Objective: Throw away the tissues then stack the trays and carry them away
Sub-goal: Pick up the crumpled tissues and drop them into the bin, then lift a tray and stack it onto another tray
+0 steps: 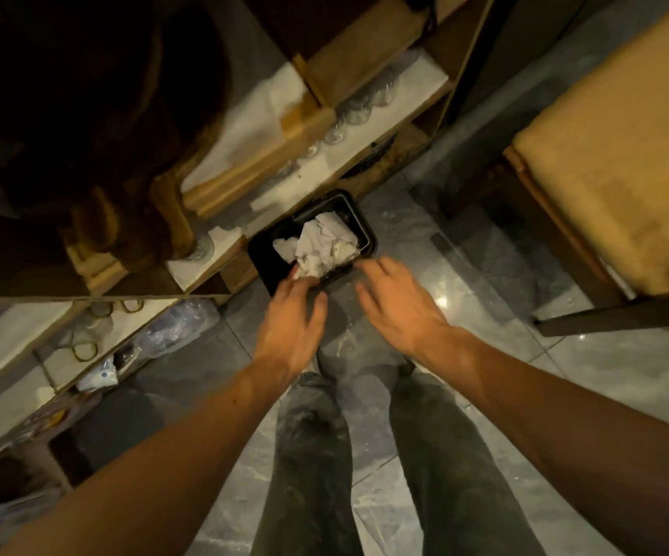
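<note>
A black bin (366,225) stands on the floor against the foot of a shelf unit. Crumpled white tissues (325,244) fill it. My left hand (290,329) hovers over the bin's near edge, fingers stretched out and thumb apart, with the fingertips at the edge of the tissue pile. My right hand (399,305) is just right of it, palm down and fingers spread, holding nothing, its fingertips at the bin's near right corner. Flat wooden trays (244,170) lie stacked on the shelf above the bin.
The wooden shelf unit (369,138) along the left holds clear glasses (341,126) on white liners. A table with a yellow cloth (614,146) stands at the right. My legs in dark jeans (437,455) stand on the grey tiled floor (497,298).
</note>
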Tool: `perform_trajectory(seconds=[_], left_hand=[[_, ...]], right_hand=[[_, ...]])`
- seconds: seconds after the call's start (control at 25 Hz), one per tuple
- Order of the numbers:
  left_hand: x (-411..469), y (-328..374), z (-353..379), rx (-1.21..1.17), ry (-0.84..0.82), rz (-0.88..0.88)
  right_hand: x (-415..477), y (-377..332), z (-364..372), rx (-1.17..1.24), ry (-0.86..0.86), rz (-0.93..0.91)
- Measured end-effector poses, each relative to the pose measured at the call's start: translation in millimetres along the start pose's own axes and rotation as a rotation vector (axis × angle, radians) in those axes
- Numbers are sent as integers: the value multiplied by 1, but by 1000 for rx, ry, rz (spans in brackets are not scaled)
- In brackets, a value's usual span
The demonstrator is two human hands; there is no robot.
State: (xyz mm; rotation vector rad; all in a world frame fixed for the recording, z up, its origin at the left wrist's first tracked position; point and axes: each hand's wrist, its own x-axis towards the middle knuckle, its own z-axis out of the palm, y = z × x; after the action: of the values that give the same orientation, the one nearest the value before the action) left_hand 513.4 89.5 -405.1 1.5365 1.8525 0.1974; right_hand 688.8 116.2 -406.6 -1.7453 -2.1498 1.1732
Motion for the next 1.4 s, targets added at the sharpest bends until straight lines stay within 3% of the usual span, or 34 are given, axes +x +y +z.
perform_trajectory(seconds=[0.24,0.36,0.8,1.04,1.4], left_hand=[[-88,56,-50,-20,30,41],[-118,80,-84,-79,144,94],[-265,84,-233,-212,429,245],[-284,96,-322,-162,596,302],[-264,140,-394,-26,756,426]], right_hand=[[-76,-59,-67,-59,-49,-76],[-105,-95,-98,-116,-42,-152],[-196,-282,-151,-157,282,-367],[-213,-356,-183,-179,422,-444],[-176,-400,-265,-176,577,-548]])
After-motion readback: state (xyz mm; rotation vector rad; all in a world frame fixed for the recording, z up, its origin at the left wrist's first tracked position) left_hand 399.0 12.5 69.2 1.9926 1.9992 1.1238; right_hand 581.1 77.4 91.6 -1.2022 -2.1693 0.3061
